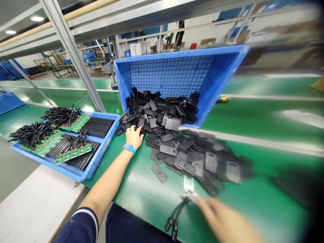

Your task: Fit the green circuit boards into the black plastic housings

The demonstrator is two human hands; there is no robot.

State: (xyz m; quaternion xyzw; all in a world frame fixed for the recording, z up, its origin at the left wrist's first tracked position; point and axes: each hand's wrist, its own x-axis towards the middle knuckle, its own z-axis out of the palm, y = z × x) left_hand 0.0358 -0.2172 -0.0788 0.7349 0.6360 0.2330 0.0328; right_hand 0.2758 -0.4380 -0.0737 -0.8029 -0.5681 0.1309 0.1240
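My left hand [134,137], with a blue band at the wrist, reaches to the near edge of a heap of black plastic cases [152,113]. Its fingers curl down over a black plastic case, partly hidden beneath them. Low on the right, my right hand [220,216] is smeared by motion. Thumb and fingers pinch the near end of a small green circuit board [188,184]. Black cables [176,216] with plug ends dangle from that board over the table edge. Flat black covers [187,162] lie in a loose spread between my hands and beyond.
A large blue bin [174,72] lies tipped on its side, cases spilling from its mouth. At left, a blue tray [101,158] holds green boards with cables [73,123] and rows of black strips [97,127]. A metal post [73,54] rises behind it from the green table [136,189].
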